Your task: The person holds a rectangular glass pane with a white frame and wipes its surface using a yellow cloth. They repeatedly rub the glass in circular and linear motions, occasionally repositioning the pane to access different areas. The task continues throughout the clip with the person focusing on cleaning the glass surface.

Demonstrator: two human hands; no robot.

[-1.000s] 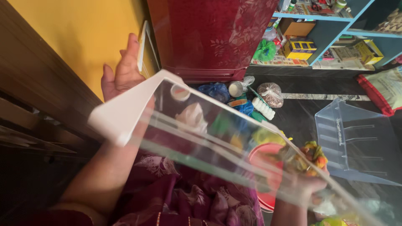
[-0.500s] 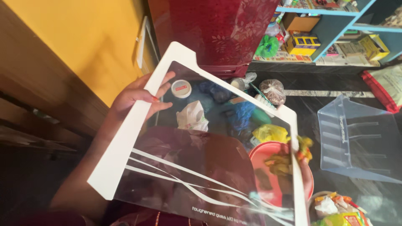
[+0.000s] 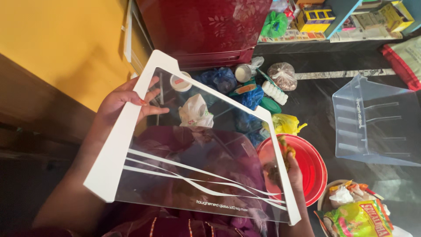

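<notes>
I hold a glass fridge shelf [image 3: 193, 175] with a white plastic frame and white wavy lines, flat in front of me. My left hand [image 3: 125, 101] grips its left frame edge, fingers showing through the glass. At the shelf's right edge my right hand [image 3: 289, 169] is closed on the frame together with a crumpled multicoloured cloth [image 3: 284, 147]. Through the glass I see my maroon clothing.
A maroon fridge [image 3: 206, 30] stands ahead. On the dark floor lie several plastic bags, a white lidded tub [image 3: 178, 81], a red basin [image 3: 313, 169], a clear plastic fridge bin [image 3: 377, 123] and a bowl of packets [image 3: 359, 215]. Blue shelves with boxes stand at the far right.
The shelf has turned from edge-on and tilted to lying flat before me. My left hand moved from behind its top corner to grip the left frame edge.
</notes>
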